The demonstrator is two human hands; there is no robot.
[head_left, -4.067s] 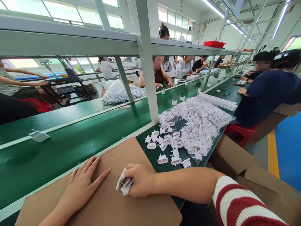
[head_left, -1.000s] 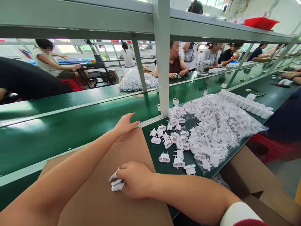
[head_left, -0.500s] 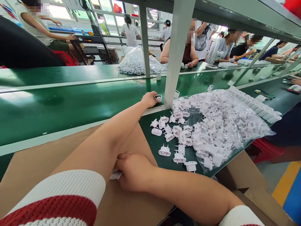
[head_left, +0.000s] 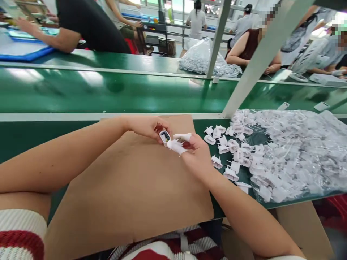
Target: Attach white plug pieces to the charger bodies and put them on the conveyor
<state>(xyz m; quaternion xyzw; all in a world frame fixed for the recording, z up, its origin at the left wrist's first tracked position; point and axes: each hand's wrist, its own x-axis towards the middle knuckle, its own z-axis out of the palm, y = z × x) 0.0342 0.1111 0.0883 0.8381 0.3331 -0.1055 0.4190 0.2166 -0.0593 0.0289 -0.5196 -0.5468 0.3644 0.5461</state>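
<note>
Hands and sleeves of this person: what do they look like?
The left sleeve is knit, white with a dark red band; the right sleeve shows only a pale edge. The right hand has at least one white finger cover; the left hand shows none.

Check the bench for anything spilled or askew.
Loose white plug pieces lie scattered on the green bench beside the clear plastic bag, pointing different ways; whether spilled or set out, I cannot tell.

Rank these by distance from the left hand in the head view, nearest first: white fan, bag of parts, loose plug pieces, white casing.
1. White casing: held in the left hand.
2. Loose plug pieces: right of the cardboard.
3. Bag of parts: farther right.
4. White fan: across the green belt.
</note>
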